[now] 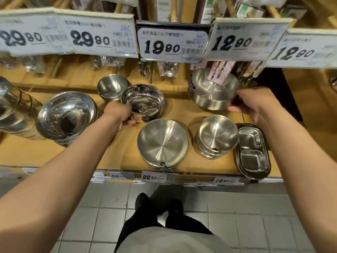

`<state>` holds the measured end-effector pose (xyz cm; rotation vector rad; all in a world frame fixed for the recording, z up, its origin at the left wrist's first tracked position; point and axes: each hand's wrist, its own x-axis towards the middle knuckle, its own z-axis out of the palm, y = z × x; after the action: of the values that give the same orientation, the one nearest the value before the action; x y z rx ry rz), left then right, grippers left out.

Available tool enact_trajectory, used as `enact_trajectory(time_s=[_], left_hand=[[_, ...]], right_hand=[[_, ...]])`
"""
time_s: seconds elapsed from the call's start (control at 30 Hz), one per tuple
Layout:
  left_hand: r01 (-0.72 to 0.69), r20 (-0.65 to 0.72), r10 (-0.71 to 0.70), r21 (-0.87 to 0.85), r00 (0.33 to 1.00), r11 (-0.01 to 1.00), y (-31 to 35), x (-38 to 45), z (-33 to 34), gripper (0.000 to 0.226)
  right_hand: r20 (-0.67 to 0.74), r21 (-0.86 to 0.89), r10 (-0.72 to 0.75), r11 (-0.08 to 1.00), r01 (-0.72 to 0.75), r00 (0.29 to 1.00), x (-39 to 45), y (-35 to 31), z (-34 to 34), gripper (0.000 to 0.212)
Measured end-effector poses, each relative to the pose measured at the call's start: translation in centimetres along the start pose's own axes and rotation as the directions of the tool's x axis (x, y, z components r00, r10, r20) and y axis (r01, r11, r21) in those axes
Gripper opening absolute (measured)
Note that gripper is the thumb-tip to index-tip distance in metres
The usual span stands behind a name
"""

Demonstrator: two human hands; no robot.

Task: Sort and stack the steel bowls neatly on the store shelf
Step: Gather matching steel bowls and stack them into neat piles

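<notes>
On the wooden shelf (116, 154) stand several steel bowls. My left hand (118, 115) grips the near rim of a shiny polished bowl (144, 101), which is tilted. My right hand (249, 105) holds the right side of a large brushed bowl (209, 94) at the back right. A small brushed bowl (112, 87) sits behind the shiny one. In front lie a wide brushed bowl stack (163, 143) and a smaller bowl stack (217, 136). A stack of shiny bowls (65, 115) stands at the left.
A stack of two-compartment steel trays (252, 152) lies at the front right. Tall steel containers (12, 106) stand at the far left. Price tags (171, 44) hang above, with packed spoons (166, 69) below them. Grey tiled floor (255, 216) lies under me.
</notes>
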<state>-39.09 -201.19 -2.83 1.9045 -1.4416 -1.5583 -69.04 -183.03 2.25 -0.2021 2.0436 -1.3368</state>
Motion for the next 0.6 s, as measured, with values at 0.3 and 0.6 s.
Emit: enact_trajectory(time_s=[0.3,0.6], left_hand=[[-0.037,-0.026,0.034,-0.120,0.999,0.992,1.8,-2.3,-1.1,0.010],[-0.055,-0.052,0.044,-0.230,0.998,0.972,1.3,-7.1,-3.6,0.018]], right_hand=[[0.142,0.017,0.024,1.000,-0.026,0.990,-1.2,-1.1,2.6,0.031],[0.209,-0.019,0.044,0.999,-0.041,0.977,-2.2,-1.4,6.0,0.012]])
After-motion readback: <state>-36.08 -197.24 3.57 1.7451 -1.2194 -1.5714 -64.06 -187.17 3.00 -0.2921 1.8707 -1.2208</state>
